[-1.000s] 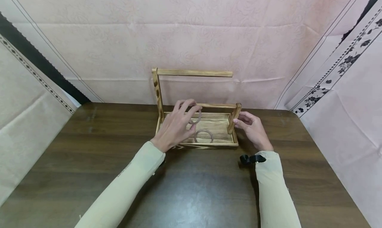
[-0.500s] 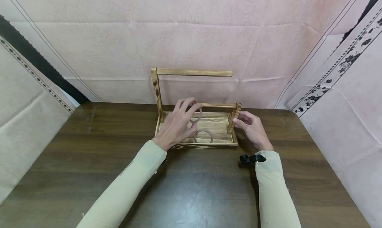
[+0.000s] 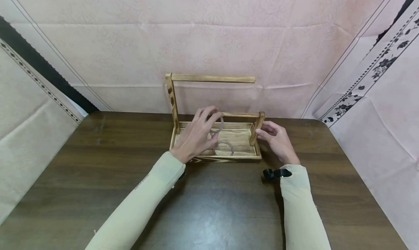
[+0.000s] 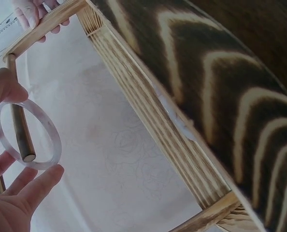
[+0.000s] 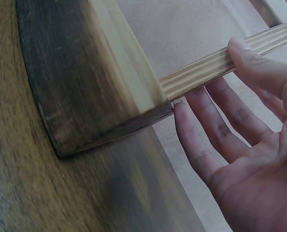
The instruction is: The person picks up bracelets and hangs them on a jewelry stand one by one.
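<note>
My left hand (image 3: pixel 196 135) pinches a pale translucent bangle (image 4: pixel 54 133) between thumb and fingertips, above the tray of a wooden jewelry stand (image 3: pixel 242 135). In the left wrist view the free end of the stand's lower rod (image 4: pixel 21 125) shows inside the ring's outline. My right hand (image 3: pixel 276 141) grips the short right post (image 5: pixel 196 79), thumb on one side and fingers on the other. Lying in the tray below the left hand is a second bangle (image 3: pixel 232 148), partly hidden by the tray's front wall.
From the taller left post (image 3: pixel 172 101) an upper rod (image 3: pixel 212 78) reaches right, its far end free. The stand rests on a brown wooden table (image 3: pixel 209 206), near its back edge. Behind it hangs a pale pink cloth (image 3: pixel 209 43).
My left hand has shifted slightly to the right with the bangle. The right hand keeps its grip on the post, and the stand stays in place.
</note>
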The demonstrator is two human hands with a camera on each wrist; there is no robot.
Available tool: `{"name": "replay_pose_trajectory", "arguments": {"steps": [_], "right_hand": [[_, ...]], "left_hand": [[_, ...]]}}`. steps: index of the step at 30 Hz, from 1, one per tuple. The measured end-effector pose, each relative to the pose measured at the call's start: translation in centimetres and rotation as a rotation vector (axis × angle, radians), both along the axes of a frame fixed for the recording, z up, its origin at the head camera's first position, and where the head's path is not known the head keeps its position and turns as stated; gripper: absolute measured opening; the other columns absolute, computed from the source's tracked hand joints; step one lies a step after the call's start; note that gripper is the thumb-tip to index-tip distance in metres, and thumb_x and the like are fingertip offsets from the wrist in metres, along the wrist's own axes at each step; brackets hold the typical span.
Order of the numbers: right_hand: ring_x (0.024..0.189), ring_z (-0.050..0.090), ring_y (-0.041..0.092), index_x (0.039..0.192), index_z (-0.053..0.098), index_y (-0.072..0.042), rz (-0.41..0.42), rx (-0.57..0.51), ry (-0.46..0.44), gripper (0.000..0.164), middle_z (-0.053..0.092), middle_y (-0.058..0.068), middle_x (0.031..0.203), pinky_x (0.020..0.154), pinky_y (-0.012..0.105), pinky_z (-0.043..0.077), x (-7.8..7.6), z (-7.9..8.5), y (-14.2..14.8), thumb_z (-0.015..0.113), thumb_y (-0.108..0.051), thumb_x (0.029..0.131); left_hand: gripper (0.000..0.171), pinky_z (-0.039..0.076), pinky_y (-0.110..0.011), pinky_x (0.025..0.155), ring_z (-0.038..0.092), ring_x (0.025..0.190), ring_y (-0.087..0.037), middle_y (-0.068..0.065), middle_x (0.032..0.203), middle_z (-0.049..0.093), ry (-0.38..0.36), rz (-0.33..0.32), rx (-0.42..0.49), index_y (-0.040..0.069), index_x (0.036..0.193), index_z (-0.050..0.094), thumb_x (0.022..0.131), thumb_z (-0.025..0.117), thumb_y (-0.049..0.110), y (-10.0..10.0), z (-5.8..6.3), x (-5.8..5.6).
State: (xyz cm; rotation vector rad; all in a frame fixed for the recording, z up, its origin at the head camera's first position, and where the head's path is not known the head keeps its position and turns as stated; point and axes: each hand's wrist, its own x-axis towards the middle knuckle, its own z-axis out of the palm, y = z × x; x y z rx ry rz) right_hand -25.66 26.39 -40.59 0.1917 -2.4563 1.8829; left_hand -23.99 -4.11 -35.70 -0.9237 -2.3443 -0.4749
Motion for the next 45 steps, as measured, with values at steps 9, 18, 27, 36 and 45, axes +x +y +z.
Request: {"name": "replay_pose_trajectory", "arguments": {"steps": [9,18,27,36,45], "right_hand": [[0.101,0.070,0.006,0.136,0.058,-0.002,0.005,-0.002,-0.003,0.044,0.064,0.017,0.128,0.092,0.027,0.061,-0.1,0.1,0.0,0.069,-0.022,0.099],[0.100,0.069,0.004,0.137,0.057,0.001,0.016,0.002,-0.002,0.043,0.061,0.025,0.132,0.091,0.022,0.061,0.0,0.2,0.1,0.067,-0.018,0.101],[0.101,0.069,0.004,0.137,0.057,0.002,0.020,0.000,-0.007,0.043,0.061,0.025,0.132,0.095,0.027,0.061,0.0,0.2,0.0,0.067,-0.019,0.101],[0.100,0.069,0.004,0.136,0.057,0.002,0.010,-0.002,-0.023,0.042,0.064,0.017,0.126,0.097,0.031,0.060,-0.1,0.1,-0.1,0.067,-0.019,0.100],[0.100,0.069,0.004,0.136,0.057,0.001,0.008,-0.006,-0.029,0.042,0.063,0.020,0.128,0.097,0.031,0.060,-0.1,0.2,-0.1,0.067,-0.019,0.100]], "left_hand": [[0.056,0.061,-0.035,0.089,0.050,0.130,-0.031,-0.012,0.144,0.052,-0.010,-0.020,-0.011,0.015,0.139,0.054,0.086,0.073,0.014,0.4,0.1,-0.3],[0.055,0.060,-0.036,0.095,0.050,0.129,-0.031,-0.013,0.143,0.051,-0.016,-0.037,-0.003,0.013,0.139,0.054,0.088,0.073,0.015,0.7,-0.1,-0.3],[0.054,0.058,-0.036,0.098,0.051,0.126,-0.031,-0.013,0.142,0.051,-0.005,-0.041,-0.017,0.012,0.139,0.054,0.088,0.073,0.016,1.0,-0.3,-0.6],[0.055,0.058,-0.037,0.099,0.050,0.128,-0.031,-0.015,0.143,0.050,-0.022,-0.075,0.001,0.012,0.140,0.053,0.089,0.072,0.014,1.4,-0.3,-0.7],[0.055,0.056,-0.037,0.103,0.049,0.131,-0.031,-0.014,0.144,0.049,-0.032,-0.083,0.002,0.011,0.140,0.052,0.089,0.072,0.014,1.8,-0.3,-0.8]]}}
